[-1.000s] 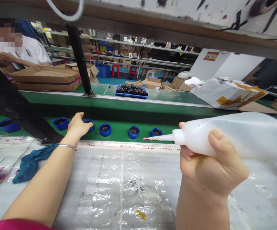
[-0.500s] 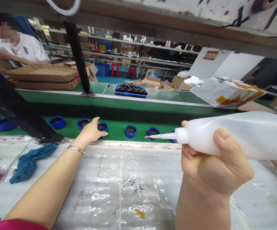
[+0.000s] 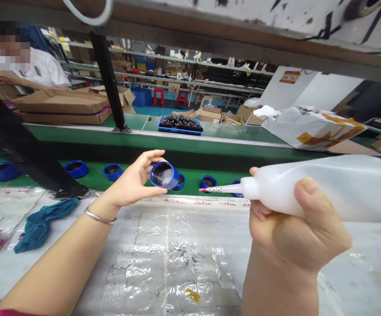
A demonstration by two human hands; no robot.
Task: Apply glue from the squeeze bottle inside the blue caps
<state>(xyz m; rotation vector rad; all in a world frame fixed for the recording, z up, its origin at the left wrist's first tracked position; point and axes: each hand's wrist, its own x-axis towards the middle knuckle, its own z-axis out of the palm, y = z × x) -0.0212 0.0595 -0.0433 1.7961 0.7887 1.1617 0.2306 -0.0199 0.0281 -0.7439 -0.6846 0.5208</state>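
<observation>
Green conveyor belt (image 3: 91, 177) is carrying blue cups (image 3: 112, 171) in a row, & plastic-sheeted workbench (image 3: 164, 254) is holding crumpled teal cloth (image 3: 45, 226) + small yellow scrap (image 3: 192, 295).

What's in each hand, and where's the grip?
The left hand pinches a blue round cup by its outer wall, between thumb and fingers. The right hand wraps a white plastic squeeze bottle around its body, just behind the neck.

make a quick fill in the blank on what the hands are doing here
The round cup held in the left hand is coloured ____.
The right hand grips a white plastic squeeze bottle, whose thin nozzle points toward the ____ hand.
Matching cups stand on a ____ belt beyond the hands.

blue, left, green
</observation>
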